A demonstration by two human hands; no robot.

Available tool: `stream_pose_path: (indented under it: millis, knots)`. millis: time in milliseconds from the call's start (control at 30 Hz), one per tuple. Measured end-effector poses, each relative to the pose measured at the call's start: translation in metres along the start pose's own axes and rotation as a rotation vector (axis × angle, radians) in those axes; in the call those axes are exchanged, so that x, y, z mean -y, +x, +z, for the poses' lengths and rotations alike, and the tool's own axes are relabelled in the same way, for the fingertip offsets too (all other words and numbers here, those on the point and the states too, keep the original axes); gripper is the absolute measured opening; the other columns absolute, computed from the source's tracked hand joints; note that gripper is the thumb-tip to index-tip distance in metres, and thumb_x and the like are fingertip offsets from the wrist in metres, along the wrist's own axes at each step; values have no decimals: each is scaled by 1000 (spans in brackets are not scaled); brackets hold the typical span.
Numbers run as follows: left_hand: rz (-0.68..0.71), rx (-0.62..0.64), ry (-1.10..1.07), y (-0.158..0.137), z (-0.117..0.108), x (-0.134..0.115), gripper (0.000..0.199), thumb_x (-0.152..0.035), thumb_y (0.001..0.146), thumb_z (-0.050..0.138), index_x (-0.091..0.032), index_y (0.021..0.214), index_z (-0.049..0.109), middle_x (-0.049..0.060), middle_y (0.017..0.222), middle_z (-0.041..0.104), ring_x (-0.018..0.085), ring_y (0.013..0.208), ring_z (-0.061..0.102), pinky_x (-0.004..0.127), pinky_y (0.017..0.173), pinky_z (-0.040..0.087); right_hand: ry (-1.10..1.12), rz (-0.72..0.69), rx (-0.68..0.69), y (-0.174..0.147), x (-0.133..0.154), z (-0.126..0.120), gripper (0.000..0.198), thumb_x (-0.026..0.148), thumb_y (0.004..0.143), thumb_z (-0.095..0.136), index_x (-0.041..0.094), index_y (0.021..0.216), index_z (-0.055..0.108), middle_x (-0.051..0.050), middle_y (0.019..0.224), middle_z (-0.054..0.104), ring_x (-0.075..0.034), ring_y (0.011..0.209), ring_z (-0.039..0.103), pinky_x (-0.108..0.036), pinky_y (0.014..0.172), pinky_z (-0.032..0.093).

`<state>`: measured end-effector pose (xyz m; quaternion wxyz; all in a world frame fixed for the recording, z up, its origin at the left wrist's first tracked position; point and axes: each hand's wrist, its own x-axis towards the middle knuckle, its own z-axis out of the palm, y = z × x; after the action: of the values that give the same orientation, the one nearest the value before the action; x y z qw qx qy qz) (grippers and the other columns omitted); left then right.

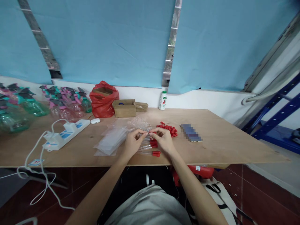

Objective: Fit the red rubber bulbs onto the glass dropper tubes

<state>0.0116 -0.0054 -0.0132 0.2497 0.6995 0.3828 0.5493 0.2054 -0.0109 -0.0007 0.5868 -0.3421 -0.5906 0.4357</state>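
My left hand (135,140) is closed in a pinch on what looks like a glass dropper tube, mostly hidden by the fingers. Close against it, my right hand (163,139) pinches a red rubber dropper bulb (152,132); the fingertips of both hands nearly meet. Beneath and in front of the hands lie several glass droppers with red bulbs (156,153). Loose red bulbs (172,130) form a pile just beyond my right hand. Clear glass tubes (139,123) lie behind my left hand, and flat clear plastic bags (110,140) are spread to its left.
A white power strip (67,134) with cables and a small white case (95,121) are on the left. Spray bottles (67,104), a red bag (104,101), a cardboard box (124,109) and a white bottle (163,100) stand at the back. A blurred phone-like object (191,132) lies right.
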Motion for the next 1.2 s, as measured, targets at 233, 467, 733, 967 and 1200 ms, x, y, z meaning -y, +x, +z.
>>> stream_pose_path:
  millis: [233, 467, 733, 967, 1200]
  knots:
    - [43, 35, 26, -1, 0, 1, 18, -36, 98, 73, -21, 93, 82, -2, 68, 63, 12, 62, 49, 26, 59, 35, -53, -13, 58, 0, 1, -7, 35, 50, 79, 92, 20, 95, 83, -4, 77, 78, -20, 69, 72, -34, 72, 61]
    - [113, 60, 77, -1, 1, -5, 13, -30, 97, 74, -22, 93, 82, -2, 70, 64, 13, 62, 49, 27, 61, 37, -172, -56, 133, -2, 11, -16, 28, 46, 86, 86, 19, 95, 83, -5, 79, 79, -20, 72, 73, -33, 73, 59]
    - [65, 44, -1, -3, 5, 8, 21, -41, 99, 73, -22, 97, 83, -1, 70, 63, 14, 63, 49, 27, 62, 39, -144, -60, 129, -3, 16, -18, 29, 48, 88, 85, 20, 95, 82, -4, 77, 77, -20, 72, 72, -32, 73, 57]
    - [90, 47, 9, -1, 5, 5, 20, -40, 99, 74, -22, 95, 83, -1, 69, 62, 13, 62, 48, 26, 60, 36, -169, -75, 98, -5, 15, -17, 31, 50, 88, 85, 20, 95, 82, -5, 80, 78, -20, 75, 73, -33, 75, 58]
    - [85, 62, 30, -2, 7, 3, 23, -42, 98, 74, -21, 92, 82, -1, 69, 62, 13, 62, 48, 27, 60, 37, -172, -70, 92, -5, 16, -16, 29, 49, 89, 84, 20, 94, 82, -5, 83, 79, -21, 75, 72, -33, 77, 59]
